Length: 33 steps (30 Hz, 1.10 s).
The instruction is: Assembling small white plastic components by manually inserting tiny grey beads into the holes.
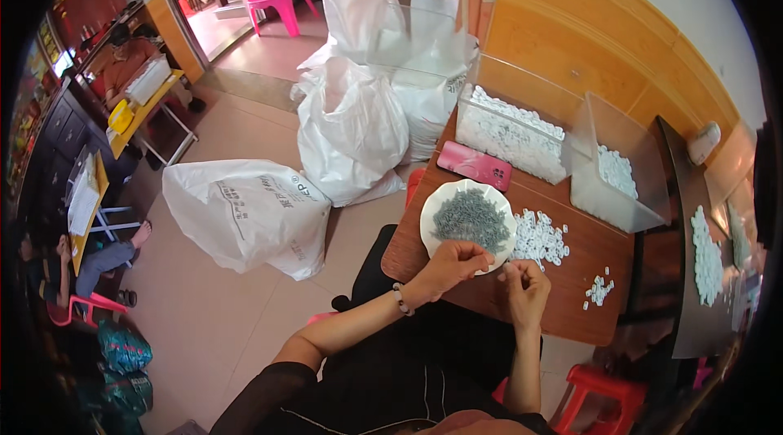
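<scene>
A white scalloped plate (pixel 427 225) on the brown wooden table holds a heap of small grey screw-like pieces (pixel 471 219). My left hand (pixel 451 270), with a beaded bracelet at the wrist, is over the plate's near rim, thumb and fingertips pinched together. Just right of it, my right hand (pixel 526 292) is also closed in a pinch by the near right rim. Whatever either hand pinches is too small to make out. Beside the plate lies a pile of small white plastic pieces (pixel 540 239), and a smaller group of them (pixel 599 290) sits farther right.
A pink phone (pixel 475 166) lies behind the plate. Two clear bins (pixel 510 126) (pixel 583 157) of white pieces stand at the table's back. White sacks (pixel 249 210) rest on the floor at left. A red stool (pixel 602 394) is at lower right. Other people sit at far-left tables.
</scene>
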Tool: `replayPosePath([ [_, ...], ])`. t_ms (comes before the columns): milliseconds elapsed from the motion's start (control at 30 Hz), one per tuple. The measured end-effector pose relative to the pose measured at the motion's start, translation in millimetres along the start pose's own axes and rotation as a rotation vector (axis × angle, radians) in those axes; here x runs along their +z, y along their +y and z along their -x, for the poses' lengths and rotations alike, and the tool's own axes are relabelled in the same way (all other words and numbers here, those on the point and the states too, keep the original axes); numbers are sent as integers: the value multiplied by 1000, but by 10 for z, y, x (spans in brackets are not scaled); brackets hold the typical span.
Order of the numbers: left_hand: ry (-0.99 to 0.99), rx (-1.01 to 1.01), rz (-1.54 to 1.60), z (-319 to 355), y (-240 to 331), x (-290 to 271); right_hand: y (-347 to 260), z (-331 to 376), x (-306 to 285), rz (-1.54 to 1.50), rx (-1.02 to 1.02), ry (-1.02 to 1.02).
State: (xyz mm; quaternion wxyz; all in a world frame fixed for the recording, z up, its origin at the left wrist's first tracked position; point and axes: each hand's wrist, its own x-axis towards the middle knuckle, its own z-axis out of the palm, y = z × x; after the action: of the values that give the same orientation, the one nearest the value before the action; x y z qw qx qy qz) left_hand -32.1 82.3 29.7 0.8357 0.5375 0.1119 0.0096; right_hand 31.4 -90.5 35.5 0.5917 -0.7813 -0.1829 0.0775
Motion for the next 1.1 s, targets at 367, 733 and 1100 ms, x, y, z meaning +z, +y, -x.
replayPosePath([
  [367, -44, -12, -38, -10, -24, -1, -3, -23, -56, -349, 132, -131],
  [733, -52, 16, -64, 94, 42, 58, 33, 41, -25, -327, 146, -120],
  [1100, -85, 23, -31, 139, 67, 153, 3, 80, -18, -407, 199, -99],
])
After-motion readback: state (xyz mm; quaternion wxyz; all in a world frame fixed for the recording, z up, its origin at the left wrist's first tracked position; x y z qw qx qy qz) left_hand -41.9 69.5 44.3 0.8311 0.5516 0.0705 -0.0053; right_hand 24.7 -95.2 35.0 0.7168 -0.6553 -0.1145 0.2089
